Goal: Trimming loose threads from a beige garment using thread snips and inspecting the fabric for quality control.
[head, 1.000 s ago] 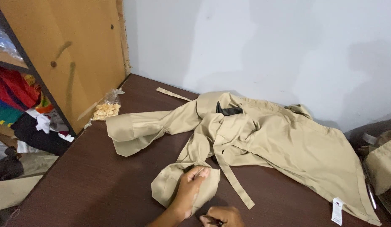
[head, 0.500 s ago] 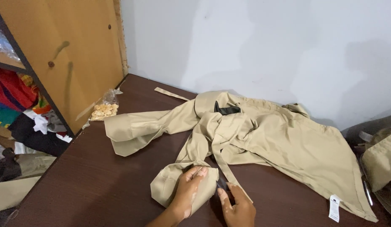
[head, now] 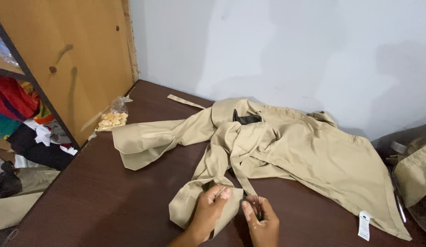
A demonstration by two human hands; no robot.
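At far left a clear plastic bag (head: 113, 117) of pale yellowish bits lies on the dark brown table (head: 107, 201) against the wooden shelf unit (head: 71, 59), whose open compartments hold folded red, green and black cloth (head: 16, 114). A white tag (head: 364, 225) hangs at the near right hem of the beige jacket (head: 286, 146) (spread across the table's middle). The left hand (head: 212, 208) presses, fingers curled, on the jacket's near cuff (head: 194, 206). The right hand (head: 261, 218) pinches the narrow beige belt strip (head: 240, 176).
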